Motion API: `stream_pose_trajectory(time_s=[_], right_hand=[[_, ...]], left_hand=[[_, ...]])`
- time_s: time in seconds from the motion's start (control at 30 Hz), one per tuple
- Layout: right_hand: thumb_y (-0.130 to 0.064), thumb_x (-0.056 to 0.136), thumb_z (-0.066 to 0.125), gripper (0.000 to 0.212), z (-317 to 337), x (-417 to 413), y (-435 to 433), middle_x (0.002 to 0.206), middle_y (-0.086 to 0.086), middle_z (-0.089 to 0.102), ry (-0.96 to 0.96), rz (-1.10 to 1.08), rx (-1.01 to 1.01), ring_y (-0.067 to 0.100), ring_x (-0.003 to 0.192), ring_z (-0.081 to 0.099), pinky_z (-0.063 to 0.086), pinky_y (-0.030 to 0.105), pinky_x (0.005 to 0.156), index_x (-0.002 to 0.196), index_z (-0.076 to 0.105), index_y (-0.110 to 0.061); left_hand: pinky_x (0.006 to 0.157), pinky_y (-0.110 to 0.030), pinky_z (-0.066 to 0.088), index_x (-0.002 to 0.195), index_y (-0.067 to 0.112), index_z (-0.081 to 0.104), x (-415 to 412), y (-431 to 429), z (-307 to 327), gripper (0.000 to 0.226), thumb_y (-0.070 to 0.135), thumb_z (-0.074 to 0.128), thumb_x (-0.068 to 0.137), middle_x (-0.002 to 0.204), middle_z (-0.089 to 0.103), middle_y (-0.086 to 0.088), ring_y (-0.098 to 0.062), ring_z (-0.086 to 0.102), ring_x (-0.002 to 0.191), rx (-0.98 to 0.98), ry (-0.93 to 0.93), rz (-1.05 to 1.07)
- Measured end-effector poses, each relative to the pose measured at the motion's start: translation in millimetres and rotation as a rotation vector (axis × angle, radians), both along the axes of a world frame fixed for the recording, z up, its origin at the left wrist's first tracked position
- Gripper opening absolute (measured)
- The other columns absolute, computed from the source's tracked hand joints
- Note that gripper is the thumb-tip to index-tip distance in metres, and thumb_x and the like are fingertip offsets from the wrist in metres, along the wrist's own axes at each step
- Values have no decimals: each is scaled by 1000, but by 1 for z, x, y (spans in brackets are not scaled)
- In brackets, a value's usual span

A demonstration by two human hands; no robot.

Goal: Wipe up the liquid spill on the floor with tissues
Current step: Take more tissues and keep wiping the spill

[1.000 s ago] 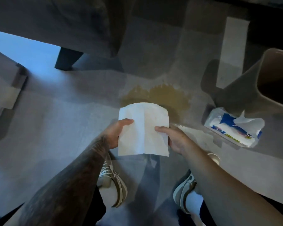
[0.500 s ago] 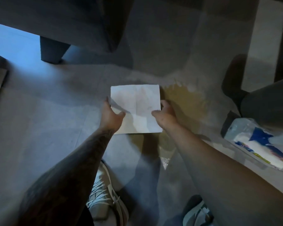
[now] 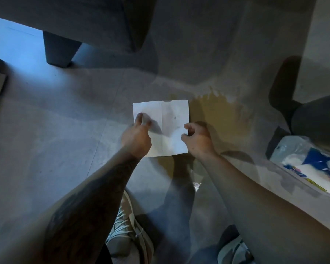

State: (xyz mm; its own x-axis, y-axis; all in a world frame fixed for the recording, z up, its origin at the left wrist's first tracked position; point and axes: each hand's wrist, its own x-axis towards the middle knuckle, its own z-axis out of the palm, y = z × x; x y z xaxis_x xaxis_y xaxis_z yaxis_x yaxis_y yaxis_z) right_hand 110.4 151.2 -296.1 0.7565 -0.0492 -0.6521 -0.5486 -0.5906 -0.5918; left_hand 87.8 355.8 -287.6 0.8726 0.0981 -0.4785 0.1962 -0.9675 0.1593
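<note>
White tissue lies flat on the grey floor, covering the left part of the yellow-brown spill. Damp grey marks show through its right half. The spill extends uncovered to the right and below the sheet.

Left hand: half a second ago it pinched the tissue's lower left edge. It now rests on the sheet, two fingers extended onto the left half and gripping nothing.

Right hand: remains at the tissue's right edge, fingers loosely curled with a narrow gap between thumb and forefinger. Whether it holds the edge cannot be determined.

A tissue pack lies on the floor well to the right, beside a dark bin. A sofa leg stands at upper left.
</note>
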Motion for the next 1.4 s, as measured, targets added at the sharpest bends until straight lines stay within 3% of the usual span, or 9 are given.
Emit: stream_pose_trajectory(time_s=[0.13, 0.2, 0.33, 0.57, 0.9, 1.1, 1.2, 1.3, 1.4], right_hand=[[-21, 87, 66, 45, 1, 0, -2, 117, -2, 61, 60, -30, 33, 29, 100, 66, 57, 39, 90, 132, 58, -24], [-22, 86, 68, 51, 3, 2, -2, 122, -1, 61, 93, -27, 56, 27, 104, 65, 55, 37, 94, 135, 55, -24], [-16, 84, 68, 56, 4, -2, -3, 128, 5, 61, 68, -3, 52, 27, 109, 64, 50, 38, 100, 139, 55, -19], [-4, 85, 65, 59, 5, -38, -14, 137, 7, 60, 50, 47, 81, 20, 113, 61, 47, 25, 96, 142, 52, -11], [-7, 84, 62, 60, 18, -72, -51, 127, 3, 59, 34, 157, -1, 21, 113, 58, 49, 37, 101, 142, 51, -16], [-12, 91, 57, 56, 28, -81, -73, 145, 2, 48, -41, 305, -204, 25, 121, 53, 46, 36, 101, 146, 47, -19], [-23, 88, 62, 57, 31, -83, -66, 145, 5, 47, -232, 441, -422, 31, 125, 43, 38, 41, 103, 143, 49, -21], [-30, 85, 64, 58, 28, -82, -40, 148, 8, 43, -366, 524, -441, 32, 128, 40, 41, 47, 103, 141, 51, -22], [-33, 87, 61, 60, 16, -83, -7, 157, 10, 29, -352, 690, -402, 36, 141, 28, 37, 50, 109, 144, 45, -24]], left_hand=[[122, -53, 14, 158, 29, 21, 9, -11, 1, 63, 26, 46, 100, 168, 3, -7, -40, 3, 153, 66, -81, -159], [123, -55, 4, 160, 30, 2, 14, -17, -9, 69, 27, 41, 104, 168, -13, -4, -34, -17, 153, -12, -4, -252], [124, -56, 4, 159, 26, -14, 7, -22, -27, 73, 33, 36, 106, 164, -29, -1, -31, -26, 150, -49, 166, -264], [123, -57, -4, 158, 24, -18, -35, -29, -29, 76, 37, 33, 104, 162, -33, -2, -31, -32, 147, -82, 135, -242], [123, -57, -3, 159, 19, -11, -74, -72, -34, 75, 42, 32, 102, 165, -27, -4, -34, -27, 150, -121, 139, -180], [125, -53, 7, 159, 27, -12, -79, -76, -15, 82, 36, 46, 101, 165, -26, 1, -30, -21, 152, -219, 98, -186], [124, -55, 7, 160, 26, -9, -86, -44, -5, 86, 30, 49, 96, 167, -20, -3, -31, -19, 152, -145, 1, -56], [119, -61, 16, 158, 26, -9, -97, -15, -7, 99, 33, 61, 89, 167, -16, -7, -42, -15, 151, -77, 151, 236], [109, -71, 31, 155, 23, -15, -105, -12, -20, 122, 39, 78, 77, 165, -19, -12, -53, -12, 148, -2, 320, 269]])
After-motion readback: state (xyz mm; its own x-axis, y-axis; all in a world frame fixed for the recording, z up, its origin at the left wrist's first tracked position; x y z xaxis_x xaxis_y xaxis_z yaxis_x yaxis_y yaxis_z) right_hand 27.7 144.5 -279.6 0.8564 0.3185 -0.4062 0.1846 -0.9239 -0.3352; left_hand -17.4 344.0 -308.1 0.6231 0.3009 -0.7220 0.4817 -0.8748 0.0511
